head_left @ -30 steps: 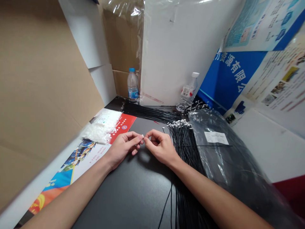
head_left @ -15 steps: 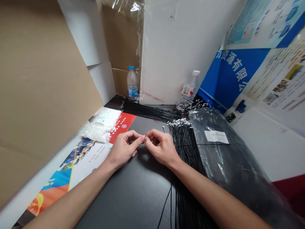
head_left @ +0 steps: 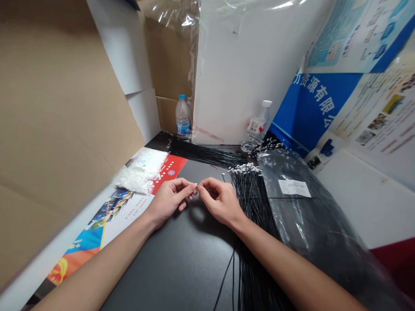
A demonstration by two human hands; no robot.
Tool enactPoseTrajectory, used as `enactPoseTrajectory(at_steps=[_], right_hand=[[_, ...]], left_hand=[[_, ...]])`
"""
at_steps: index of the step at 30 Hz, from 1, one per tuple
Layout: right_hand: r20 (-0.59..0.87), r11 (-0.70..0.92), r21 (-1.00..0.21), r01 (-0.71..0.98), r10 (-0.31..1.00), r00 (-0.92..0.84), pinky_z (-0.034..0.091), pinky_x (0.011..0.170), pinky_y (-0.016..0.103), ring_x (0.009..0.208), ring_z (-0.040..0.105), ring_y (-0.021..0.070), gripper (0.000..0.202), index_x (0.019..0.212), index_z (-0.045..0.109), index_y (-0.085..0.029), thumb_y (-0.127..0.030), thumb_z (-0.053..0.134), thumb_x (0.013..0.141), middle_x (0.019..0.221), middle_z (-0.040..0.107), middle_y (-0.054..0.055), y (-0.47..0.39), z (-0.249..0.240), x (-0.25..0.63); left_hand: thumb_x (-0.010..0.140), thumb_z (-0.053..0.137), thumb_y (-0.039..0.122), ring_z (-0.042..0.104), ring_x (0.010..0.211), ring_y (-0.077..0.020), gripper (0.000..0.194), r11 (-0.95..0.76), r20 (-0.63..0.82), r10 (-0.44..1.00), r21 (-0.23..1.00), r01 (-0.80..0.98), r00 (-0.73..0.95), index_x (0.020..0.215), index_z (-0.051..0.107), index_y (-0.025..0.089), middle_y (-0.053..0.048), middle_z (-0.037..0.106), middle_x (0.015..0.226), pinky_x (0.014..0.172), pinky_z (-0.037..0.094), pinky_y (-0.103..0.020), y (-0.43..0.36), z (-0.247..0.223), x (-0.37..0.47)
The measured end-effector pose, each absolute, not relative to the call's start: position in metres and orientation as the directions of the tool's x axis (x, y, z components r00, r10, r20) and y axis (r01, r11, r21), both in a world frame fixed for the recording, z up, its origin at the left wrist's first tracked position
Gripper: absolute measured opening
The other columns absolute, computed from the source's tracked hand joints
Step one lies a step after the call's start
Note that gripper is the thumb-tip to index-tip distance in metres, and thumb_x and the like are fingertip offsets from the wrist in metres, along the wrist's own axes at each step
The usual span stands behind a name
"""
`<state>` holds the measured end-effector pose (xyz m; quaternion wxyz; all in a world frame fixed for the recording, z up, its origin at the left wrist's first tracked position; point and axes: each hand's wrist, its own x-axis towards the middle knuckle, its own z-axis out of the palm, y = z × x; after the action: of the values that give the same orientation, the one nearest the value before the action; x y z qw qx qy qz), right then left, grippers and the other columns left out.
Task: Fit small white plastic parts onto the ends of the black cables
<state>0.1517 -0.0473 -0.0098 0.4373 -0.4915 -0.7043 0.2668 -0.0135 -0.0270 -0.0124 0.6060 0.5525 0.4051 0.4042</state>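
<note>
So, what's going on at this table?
Someone is using both bare hands over a dark table. The left hand pinches a tiny white piece, too small to make out; the right hand has its fingertips close beside it. White-tipped black wires lie to the right, a bag of white bits to the left.
</note>
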Motion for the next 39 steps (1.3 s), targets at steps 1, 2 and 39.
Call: enactPoseTrajectory(at_steps=[1, 2, 39], right_hand=[[0.354, 0.373, -0.801, 0.467, 0.926, -0.133, 0.035, 0.048, 0.019, 0.048, 0.046, 0.0077, 0.02, 0.076, 0.065, -0.015, -0.029, 0.054, 0.084, 0.059, 0.06, -0.001, -0.047, -0.01, 0.152], [0.356, 0.373, -0.795, 0.478, 0.926, -0.13, 0.035, 0.048, 0.019, 0.048, 0.046, 0.0076, 0.019, 0.075, 0.065, -0.015, -0.028, 0.053, 0.084, 0.058, 0.059, -0.002, -0.047, -0.011, 0.152], [-0.268, 0.2, 0.053, 0.978, 0.947, -0.179, 0.042, 0.052, 0.029, 0.058, 0.066, 0.0227, 0.01, 0.077, 0.073, -0.016, -0.012, 0.068, 0.069, 0.068, 0.07, 0.011, -0.136, 0.152, 0.207]], left_hand=[[0.073, 0.074, 0.047, 0.043, 0.042, -0.0016, 0.037, 0.069, -0.048, 0.939, 0.996, -0.048, 0.341, 0.078, 0.064, 0.012, 0.002, 0.059, 0.066, 0.039, 0.031, -0.015, -0.027, -0.012, -0.014], [0.073, 0.074, 0.048, 0.043, 0.042, -0.0017, 0.037, 0.075, -0.054, 0.94, 0.996, -0.052, 0.336, 0.079, 0.065, 0.012, 0.002, 0.059, 0.067, 0.039, 0.032, -0.015, -0.027, -0.011, -0.014], [0.083, 0.055, 0.037, 0.059, 0.07, -0.0179, 0.023, -0.491, 0.264, 0.815, 0.787, 0.373, 0.516, 0.079, 0.065, 0.017, -0.005, 0.068, 0.076, 0.066, 0.044, -0.028, 0.024, 0.025, 0.132]])
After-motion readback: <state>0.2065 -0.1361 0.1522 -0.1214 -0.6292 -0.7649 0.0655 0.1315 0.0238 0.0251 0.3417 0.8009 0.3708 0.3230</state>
